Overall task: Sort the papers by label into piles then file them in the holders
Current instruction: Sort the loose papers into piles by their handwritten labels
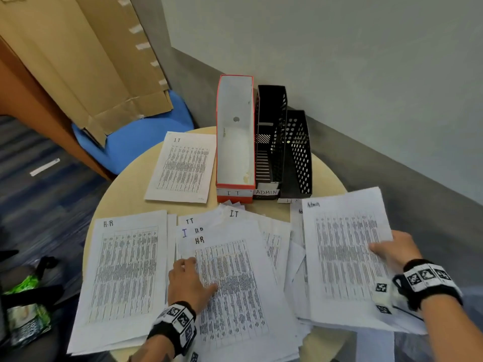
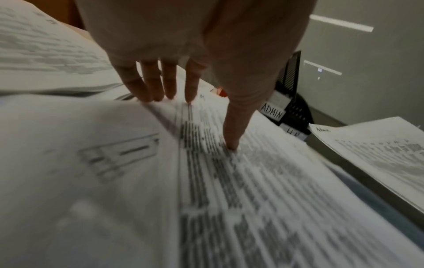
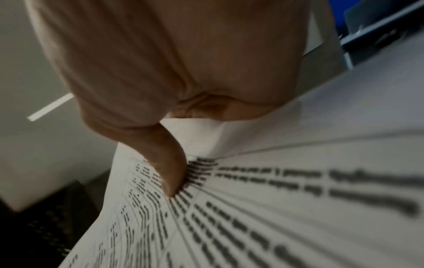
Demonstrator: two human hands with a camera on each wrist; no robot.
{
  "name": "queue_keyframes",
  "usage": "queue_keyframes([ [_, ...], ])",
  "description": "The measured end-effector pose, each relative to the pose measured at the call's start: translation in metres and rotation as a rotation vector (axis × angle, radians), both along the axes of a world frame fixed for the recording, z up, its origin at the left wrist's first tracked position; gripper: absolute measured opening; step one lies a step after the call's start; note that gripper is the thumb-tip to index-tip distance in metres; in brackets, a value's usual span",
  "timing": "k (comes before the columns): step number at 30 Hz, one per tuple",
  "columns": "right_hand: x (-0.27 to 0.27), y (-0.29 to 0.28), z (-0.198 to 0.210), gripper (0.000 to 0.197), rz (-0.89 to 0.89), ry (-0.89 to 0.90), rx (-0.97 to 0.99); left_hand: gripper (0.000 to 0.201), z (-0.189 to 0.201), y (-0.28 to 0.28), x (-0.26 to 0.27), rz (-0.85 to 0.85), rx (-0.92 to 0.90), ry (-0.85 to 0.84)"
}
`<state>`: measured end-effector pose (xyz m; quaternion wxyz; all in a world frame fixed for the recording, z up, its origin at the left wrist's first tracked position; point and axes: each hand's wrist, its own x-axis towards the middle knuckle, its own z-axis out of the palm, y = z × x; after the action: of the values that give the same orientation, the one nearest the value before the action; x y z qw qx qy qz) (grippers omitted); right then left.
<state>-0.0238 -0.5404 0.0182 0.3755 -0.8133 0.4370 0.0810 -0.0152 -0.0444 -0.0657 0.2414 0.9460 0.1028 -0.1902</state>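
Head view: left hand [image 1: 188, 280] presses spread fingers [image 2: 191, 85] flat on HR sheet [image 1: 235, 291]; right hand [image 1: 392, 250] pinches Admin sheet [image 1: 345, 254], thumb on top, above table [image 1: 125, 194].

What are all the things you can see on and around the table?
Round table: one, light wood, under everything.
I.T holder: one, red-edged and white, table's far side.
Mesh holders: two, black, labelled ADMIN and H.R, right of the red one.
I.T sheet: one, white, left of the holders.
H.R pile: one, white, near left.
Mixed papers: one heap, white, middle.
Admin sheet: one, white, right.
Chair: one, blue, behind the table.
Cardboard: brown, leaning on the chair.
Left hand: presses the mixed papers.
Right hand: holds the Admin sheet.
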Motion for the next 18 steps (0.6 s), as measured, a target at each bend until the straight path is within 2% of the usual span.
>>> queue_keyframes([
  [3, 0.001, -0.019, -0.030, 0.016, 0.029, 0.086, -0.034, 0.110, -0.002, -0.002, -0.004, 0.062, -0.004, 0.015],
  [7, 0.014, -0.012, -0.044, 0.015, 0.058, 0.126, -0.044, 0.121, 0.001, -0.007, 0.002, 0.127, -0.007, 0.066],
  [10, 0.024, -0.009, -0.048, 0.016, 0.060, 0.139, -0.078, 0.121, 0.002, -0.008, 0.009, 0.163, -0.047, 0.102],
  [14, 0.030, -0.002, -0.048, 0.012, 0.051, 0.133, -0.179, 0.111, 0.004, -0.005, 0.013, 0.128, -0.004, 0.123],
  [18, 0.032, 0.009, -0.055, 0.009, 0.117, 0.226, -0.094, 0.108, 0.005, -0.005, 0.013, 0.149, -0.033, 0.150],
])
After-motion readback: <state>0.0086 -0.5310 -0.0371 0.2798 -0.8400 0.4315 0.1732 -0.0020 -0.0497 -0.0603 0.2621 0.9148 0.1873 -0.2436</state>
